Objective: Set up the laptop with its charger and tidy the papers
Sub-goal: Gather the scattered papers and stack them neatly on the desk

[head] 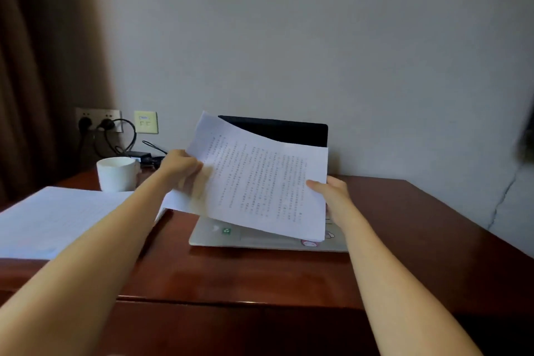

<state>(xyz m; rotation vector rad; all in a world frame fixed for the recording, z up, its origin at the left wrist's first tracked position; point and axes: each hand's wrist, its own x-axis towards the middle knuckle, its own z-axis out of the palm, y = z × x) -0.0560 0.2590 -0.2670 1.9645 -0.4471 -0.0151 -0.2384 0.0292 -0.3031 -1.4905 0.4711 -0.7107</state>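
Papers (260, 179) are hanging over the laptop (251, 241) near the table's (260, 277) back edge, left grip (185, 166) and right grip (329, 191) each pinching a side; squaring them before joining the left-edge stack (57, 217) seems wise.

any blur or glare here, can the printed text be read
Head view: dim, soft light; the left hand gripping the white printed sheets is motion-blurred, their text too soft to read; a faint sheen lies on the glossy reddish-brown wooden desk.
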